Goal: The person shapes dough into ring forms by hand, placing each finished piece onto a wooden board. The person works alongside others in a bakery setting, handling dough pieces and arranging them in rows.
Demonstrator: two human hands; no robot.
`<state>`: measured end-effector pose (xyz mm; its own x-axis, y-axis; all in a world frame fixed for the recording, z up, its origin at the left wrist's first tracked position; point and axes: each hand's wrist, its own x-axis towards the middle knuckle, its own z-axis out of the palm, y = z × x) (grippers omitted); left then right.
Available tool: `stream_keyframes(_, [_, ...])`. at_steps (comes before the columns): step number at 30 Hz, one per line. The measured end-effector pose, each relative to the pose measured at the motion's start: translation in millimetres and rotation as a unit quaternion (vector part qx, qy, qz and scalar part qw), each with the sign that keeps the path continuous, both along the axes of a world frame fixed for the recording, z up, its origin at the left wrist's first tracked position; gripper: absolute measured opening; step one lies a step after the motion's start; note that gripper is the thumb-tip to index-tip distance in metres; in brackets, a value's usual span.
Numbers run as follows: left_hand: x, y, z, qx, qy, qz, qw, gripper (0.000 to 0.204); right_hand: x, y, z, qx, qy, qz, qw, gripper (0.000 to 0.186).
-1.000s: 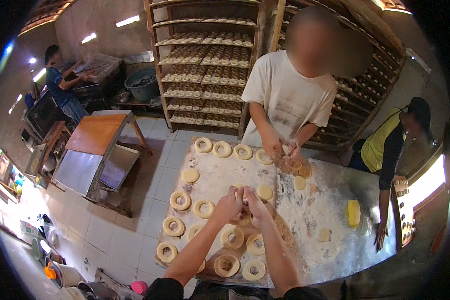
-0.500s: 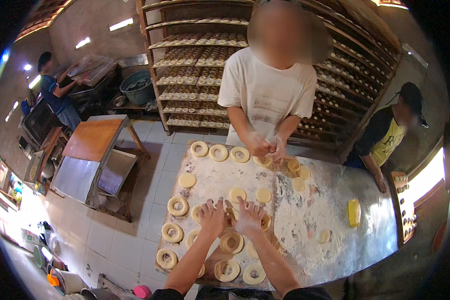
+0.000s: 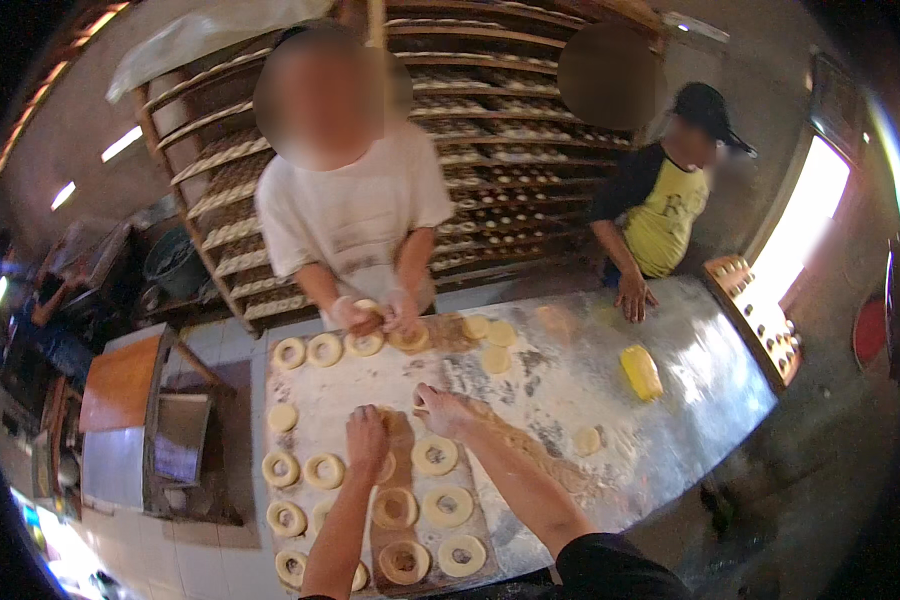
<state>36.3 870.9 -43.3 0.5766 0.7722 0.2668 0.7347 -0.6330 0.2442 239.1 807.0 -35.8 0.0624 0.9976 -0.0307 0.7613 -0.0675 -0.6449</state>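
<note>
Over the floured board [image 3: 345, 385], my left hand [image 3: 368, 440] has its fingers curled down. My right hand [image 3: 444, 412] is to its right, fingers bent in and close together. What either hand holds, if anything, is hidden under the fingers. A dough ring [image 3: 435, 456] lies just below my right hand. More dough rings fill the near part of the board, among them one [image 3: 324, 470] left of my left wrist and one [image 3: 395, 508] between my forearms. A flat dough disc [image 3: 283, 417] lies by the board's left edge.
Across the table, a person in a white shirt [image 3: 355, 215] handles dough at a row of rings [image 3: 324, 350]. Dough discs [image 3: 497, 360] and a yellow packet [image 3: 640, 374] lie to the right. Another person's hand [image 3: 634, 297] rests on the metal tabletop [image 3: 690, 420]. Loaded racks [image 3: 510, 130] stand behind.
The view has swung right. My hands have moved apart, and their spread fingers have curled in. Two discs seen beyond my fingertips are now hidden. The person opposite has lifted some dough.
</note>
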Motion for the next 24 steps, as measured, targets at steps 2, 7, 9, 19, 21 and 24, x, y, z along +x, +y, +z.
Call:
stream_keyframes(2, [1.2,-4.5,13.5,-0.011,-0.036,-0.044,0.998,0.022,17.6,-33.2,12.3,0.059,0.144,-0.109,0.982,0.048])
stream_keyframes(7, [55.9,-52.6,47.8,-0.118,-0.203,-0.113,0.966,0.025,108.8,-139.7,31.3,0.065,0.186,-0.265,0.944,0.052])
stream_keyframes(9, [99.1,-87.8,49.2,-0.212,-0.244,-0.122,0.938,0.024,143.0,-173.6,31.9,0.013,0.096,-0.286,0.953,0.047])
stream_keyframes(19, [212.7,-194.0,43.3,-0.018,-0.137,-0.089,0.986,0.042,222.2,-216.2,17.3,-0.032,0.08,-0.164,0.983,0.031])
stream_keyframes(21, [230.7,-210.3,52.7,-0.253,-0.174,-0.052,0.95,0.048,223.7,-226.1,23.9,0.022,0.223,-0.147,0.963,0.03])
stream_keyframes(24, [239.6,-227.9,75.9,-0.411,-0.222,-0.066,0.882,0.046,221.0,-244.6,46.6,0.061,0.329,-0.114,0.935,0.036])
